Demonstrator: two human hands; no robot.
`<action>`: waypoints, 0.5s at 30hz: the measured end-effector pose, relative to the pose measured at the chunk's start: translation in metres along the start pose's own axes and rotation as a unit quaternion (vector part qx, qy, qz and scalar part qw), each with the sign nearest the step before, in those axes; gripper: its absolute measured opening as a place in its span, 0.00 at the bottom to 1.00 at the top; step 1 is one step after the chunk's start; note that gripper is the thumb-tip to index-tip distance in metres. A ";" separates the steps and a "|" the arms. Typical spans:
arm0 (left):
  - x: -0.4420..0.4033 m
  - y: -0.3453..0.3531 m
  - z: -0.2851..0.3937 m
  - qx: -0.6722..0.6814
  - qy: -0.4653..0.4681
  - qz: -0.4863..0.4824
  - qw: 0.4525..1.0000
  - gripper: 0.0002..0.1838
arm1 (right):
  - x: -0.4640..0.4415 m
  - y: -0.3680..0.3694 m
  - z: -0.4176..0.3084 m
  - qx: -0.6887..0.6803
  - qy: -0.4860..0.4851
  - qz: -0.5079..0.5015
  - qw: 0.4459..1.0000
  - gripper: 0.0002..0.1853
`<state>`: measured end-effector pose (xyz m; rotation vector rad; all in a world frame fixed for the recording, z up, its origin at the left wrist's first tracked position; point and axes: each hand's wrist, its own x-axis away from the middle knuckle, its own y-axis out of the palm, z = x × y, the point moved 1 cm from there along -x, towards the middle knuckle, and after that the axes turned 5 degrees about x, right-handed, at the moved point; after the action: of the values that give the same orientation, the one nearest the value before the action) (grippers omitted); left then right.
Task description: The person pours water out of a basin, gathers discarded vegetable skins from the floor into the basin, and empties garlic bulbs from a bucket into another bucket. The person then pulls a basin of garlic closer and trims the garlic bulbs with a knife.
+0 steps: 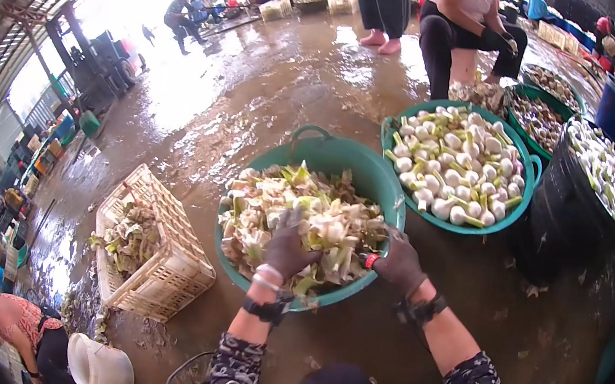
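Your left hand (pixel 287 249), fingers apart, rests on leafy garlic (pixel 265 196) in the green tub (pixel 375 186), while your right hand (pixel 401 265), closed around a red-ended tool (pixel 368 260), could nick the left if that slips.

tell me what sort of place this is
Likely a garlic-trimming shed: what look like garlic bulbs fill one green tub, leafy scraps lie in another green tub, and the floor is wet.
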<state>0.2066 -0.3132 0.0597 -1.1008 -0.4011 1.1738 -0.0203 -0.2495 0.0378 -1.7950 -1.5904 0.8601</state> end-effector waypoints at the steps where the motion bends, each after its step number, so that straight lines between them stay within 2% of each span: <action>1: 0.011 -0.009 -0.016 -0.074 -0.026 0.012 0.997 0.45 | -0.001 0.022 0.017 0.038 0.043 0.053 0.997 0.34; 2: 0.026 -0.002 -0.041 -0.123 0.002 0.011 0.992 0.50 | 0.007 0.034 0.023 0.071 0.031 0.119 0.990 0.31; 3: 0.045 -0.003 -0.043 -0.048 -0.097 -0.026 0.994 0.48 | 0.016 0.044 0.029 0.105 0.022 0.183 0.977 0.28; 4: 0.065 0.017 -0.063 -0.038 -0.064 -0.041 0.996 0.45 | 0.021 0.062 0.044 0.106 0.020 0.182 0.977 0.28; 5: 0.081 0.021 -0.062 -0.037 -0.065 -0.041 0.996 0.45 | 0.024 0.083 0.065 -0.094 0.116 0.115 0.982 0.24; 6: 0.093 0.023 -0.057 0.034 -0.096 -0.128 0.986 0.45 | 0.023 0.090 0.067 -0.291 0.205 0.042 0.934 0.20; 7: 0.098 0.025 -0.054 0.104 -0.127 -0.212 0.963 0.45 | 0.021 0.095 0.068 -0.291 0.203 0.040 0.934 0.20; 8: 0.096 0.029 -0.058 0.104 -0.129 -0.210 0.964 0.45 | 0.023 0.096 0.062 -0.339 0.205 0.075 0.915 0.17; 10: 0.089 0.033 -0.066 0.181 -0.219 -0.282 0.917 0.43 | 0.017 0.108 0.064 -0.426 0.242 0.111 0.864 0.14; 11: 0.081 0.019 -0.044 0.066 -0.200 -0.342 0.916 0.39 | 0.012 0.112 0.064 -0.431 0.235 0.107 0.864 0.14; 13: 0.078 0.040 -0.052 0.028 -0.167 -0.349 0.922 0.39 | 0.013 0.115 0.068 -0.452 0.191 0.124 0.863 0.12; 15: 0.067 0.088 -0.082 0.175 -0.102 -0.393 0.897 0.43 | 0.011 0.119 0.072 -0.444 0.206 0.097 0.867 0.10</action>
<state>0.2479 -0.2949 -0.0708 -0.4121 -0.6879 0.5924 -0.0027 -0.2515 -0.1004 -2.5581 -1.6339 -0.2922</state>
